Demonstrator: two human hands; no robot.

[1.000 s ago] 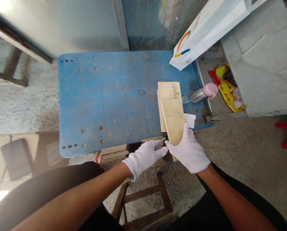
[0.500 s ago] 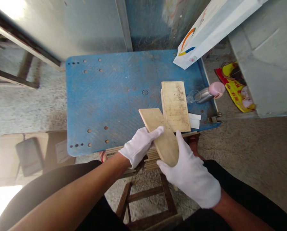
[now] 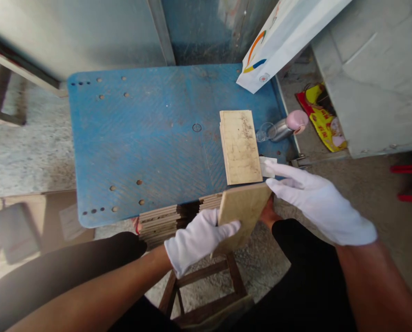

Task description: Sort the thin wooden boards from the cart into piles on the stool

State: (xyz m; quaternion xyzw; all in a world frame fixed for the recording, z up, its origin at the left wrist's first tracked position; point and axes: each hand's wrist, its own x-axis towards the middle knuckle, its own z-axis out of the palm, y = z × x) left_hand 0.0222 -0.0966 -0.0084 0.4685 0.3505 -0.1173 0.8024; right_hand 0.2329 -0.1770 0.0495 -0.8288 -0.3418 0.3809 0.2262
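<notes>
My left hand (image 3: 198, 240), in a white glove, grips a thin tan wooden board (image 3: 242, 212) by its near end and holds it over the table's front edge. My right hand (image 3: 316, 200), also gloved, has its fingers stretched out. Its fingertips reach a small white piece (image 3: 266, 167) beside a small pile of similar boards (image 3: 239, 146) lying on the blue table (image 3: 150, 143). More boards are stacked (image 3: 164, 221) below the front edge of the table, on a wooden stool (image 3: 206, 290).
A metal flask with a pink cap (image 3: 287, 127) lies at the table's right edge. A white paper bag (image 3: 282, 37) leans over the far right corner. A yellow-red wrapper (image 3: 321, 120) lies on the floor beside a grey block (image 3: 375, 78).
My right hand let go of the board and moved right to the white piece. My left hand now holds the board alone, swung nearer me and off the pile.
</notes>
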